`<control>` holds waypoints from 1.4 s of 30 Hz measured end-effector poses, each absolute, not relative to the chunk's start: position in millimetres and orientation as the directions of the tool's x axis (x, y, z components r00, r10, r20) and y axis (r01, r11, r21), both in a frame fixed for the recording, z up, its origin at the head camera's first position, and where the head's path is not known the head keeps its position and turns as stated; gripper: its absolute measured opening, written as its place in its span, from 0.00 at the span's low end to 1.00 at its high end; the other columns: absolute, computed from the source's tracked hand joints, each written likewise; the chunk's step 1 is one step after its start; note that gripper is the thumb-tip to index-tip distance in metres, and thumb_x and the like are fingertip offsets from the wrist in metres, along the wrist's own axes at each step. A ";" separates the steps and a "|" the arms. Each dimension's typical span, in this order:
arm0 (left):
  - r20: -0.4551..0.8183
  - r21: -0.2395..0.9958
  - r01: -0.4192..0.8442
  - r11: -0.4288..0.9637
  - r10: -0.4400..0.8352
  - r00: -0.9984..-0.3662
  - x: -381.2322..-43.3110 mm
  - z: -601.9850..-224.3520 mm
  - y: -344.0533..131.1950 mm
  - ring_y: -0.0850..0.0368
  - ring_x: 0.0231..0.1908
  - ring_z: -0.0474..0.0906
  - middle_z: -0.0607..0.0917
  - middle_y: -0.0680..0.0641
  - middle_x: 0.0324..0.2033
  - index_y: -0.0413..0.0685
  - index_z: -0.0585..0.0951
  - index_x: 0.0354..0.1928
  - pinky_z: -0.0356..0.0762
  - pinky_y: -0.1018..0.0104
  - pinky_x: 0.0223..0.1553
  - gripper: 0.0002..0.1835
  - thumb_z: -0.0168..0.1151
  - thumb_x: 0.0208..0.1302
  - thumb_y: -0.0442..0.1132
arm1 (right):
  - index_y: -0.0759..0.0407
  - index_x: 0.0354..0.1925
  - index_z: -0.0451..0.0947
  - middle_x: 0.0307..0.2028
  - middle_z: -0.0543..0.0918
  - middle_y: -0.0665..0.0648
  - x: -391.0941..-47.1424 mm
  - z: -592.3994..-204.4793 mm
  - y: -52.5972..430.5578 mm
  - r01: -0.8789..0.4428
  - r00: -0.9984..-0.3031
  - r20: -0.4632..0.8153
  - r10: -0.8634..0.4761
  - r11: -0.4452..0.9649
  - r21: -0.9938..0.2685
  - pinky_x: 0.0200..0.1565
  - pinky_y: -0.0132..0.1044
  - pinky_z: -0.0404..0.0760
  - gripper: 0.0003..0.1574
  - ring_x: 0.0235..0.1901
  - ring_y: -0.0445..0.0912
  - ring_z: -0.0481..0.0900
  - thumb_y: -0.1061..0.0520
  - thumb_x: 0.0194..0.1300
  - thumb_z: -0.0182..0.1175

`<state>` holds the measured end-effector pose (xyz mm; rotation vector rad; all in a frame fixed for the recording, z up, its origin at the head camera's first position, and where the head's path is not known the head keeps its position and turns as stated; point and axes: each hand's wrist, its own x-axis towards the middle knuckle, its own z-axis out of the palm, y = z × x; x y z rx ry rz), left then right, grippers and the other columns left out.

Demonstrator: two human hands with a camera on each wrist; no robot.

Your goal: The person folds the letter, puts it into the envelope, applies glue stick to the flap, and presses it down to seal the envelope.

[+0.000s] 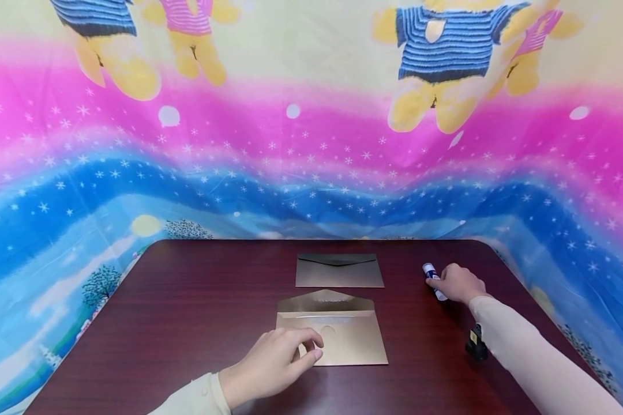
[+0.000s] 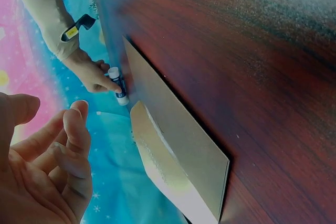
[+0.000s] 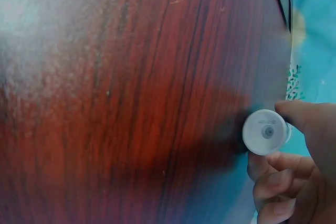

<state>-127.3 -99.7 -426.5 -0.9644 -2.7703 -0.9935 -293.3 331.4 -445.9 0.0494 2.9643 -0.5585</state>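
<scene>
My right hand [image 1: 461, 282] pinches a white and blue glue stick [image 1: 429, 270] between thumb and fingers, low at the right side of the table. In the right wrist view the round white end of the glue stick [image 3: 257, 137] faces the camera. My left hand [image 1: 267, 360], its fingers loosely bent and holding nothing, hovers at the near left part of a gold envelope [image 1: 355, 343]. That envelope lies with its flap [image 1: 322, 301] opened away from me; whitish streaks show on the flap. Behind it lies a darker envelope [image 1: 337, 276] with its flap folded down.
The dark red-brown wooden table [image 1: 197, 300] has rounded far corners. A patterned cloth [image 1: 291, 144] with bears and snowflakes hangs behind it and along the sides. A small black camera [image 1: 476, 344] is strapped to the right wrist.
</scene>
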 end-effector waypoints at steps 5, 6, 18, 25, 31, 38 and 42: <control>0.238 0.554 0.574 0.603 0.546 -0.803 -127.2 -427.2 -99.6 0.80 0.18 0.67 0.84 0.67 0.32 0.59 0.84 0.43 0.67 0.76 0.28 0.09 0.57 0.74 0.50 | 0.55 0.20 0.74 0.18 0.76 0.53 -293.3 -444.0 327.7 0.059 -0.990 -0.143 0.011 0.939 -0.338 0.26 0.39 0.69 0.26 0.24 0.47 0.74 0.41 0.68 0.62; 0.238 0.553 0.575 0.603 0.547 -0.802 -127.2 -427.3 -99.6 0.80 0.18 0.67 0.84 0.67 0.32 0.59 0.84 0.43 0.67 0.76 0.28 0.09 0.57 0.74 0.49 | 0.56 0.21 0.75 0.18 0.77 0.54 -293.0 -443.5 327.1 0.062 -0.989 -0.145 0.013 0.940 -0.336 0.26 0.39 0.70 0.26 0.24 0.47 0.74 0.41 0.68 0.62; 0.233 0.549 0.573 0.609 0.546 -0.805 -127.0 -430.0 -100.1 0.80 0.18 0.67 0.83 0.68 0.31 0.60 0.84 0.42 0.67 0.77 0.28 0.08 0.57 0.73 0.49 | 0.56 0.20 0.76 0.18 0.77 0.54 -292.4 -443.5 325.7 0.060 -0.990 -0.142 0.013 0.941 -0.332 0.27 0.39 0.69 0.26 0.24 0.47 0.74 0.41 0.68 0.62; 0.230 0.555 0.573 0.604 0.550 -0.803 -126.2 -428.6 -100.4 0.80 0.18 0.67 0.83 0.67 0.31 0.59 0.84 0.43 0.66 0.77 0.27 0.09 0.57 0.73 0.49 | 0.56 0.21 0.76 0.18 0.77 0.54 -292.8 -443.0 325.5 0.060 -0.989 -0.145 0.013 0.942 -0.331 0.28 0.40 0.69 0.26 0.24 0.47 0.74 0.41 0.68 0.63; 0.222 0.558 0.567 0.605 0.550 -0.805 -126.1 -427.4 -101.0 0.80 0.18 0.67 0.83 0.67 0.31 0.58 0.85 0.43 0.67 0.76 0.28 0.09 0.57 0.73 0.49 | 0.54 0.19 0.74 0.17 0.75 0.52 -292.8 -438.9 325.0 0.052 -0.991 -0.130 0.009 0.944 -0.326 0.27 0.39 0.67 0.28 0.23 0.46 0.74 0.39 0.68 0.62; 0.228 0.563 0.563 0.606 0.541 -0.810 -130.0 -425.9 -103.3 0.80 0.18 0.68 0.84 0.66 0.31 0.59 0.85 0.42 0.67 0.76 0.27 0.08 0.57 0.73 0.49 | 0.58 0.27 0.78 0.19 0.77 0.52 -292.4 -427.9 322.3 0.036 -0.997 -0.083 0.008 0.938 -0.346 0.28 0.40 0.69 0.29 0.26 0.47 0.75 0.35 0.71 0.57; 0.227 0.566 0.554 0.611 0.530 -0.817 -133.9 -425.6 -106.0 0.79 0.18 0.68 0.84 0.66 0.32 0.59 0.85 0.42 0.67 0.75 0.27 0.08 0.58 0.73 0.48 | 0.60 0.35 0.81 0.20 0.77 0.50 -290.1 -417.6 316.2 0.017 -0.999 -0.040 0.003 0.935 -0.355 0.29 0.41 0.68 0.31 0.28 0.47 0.76 0.34 0.72 0.55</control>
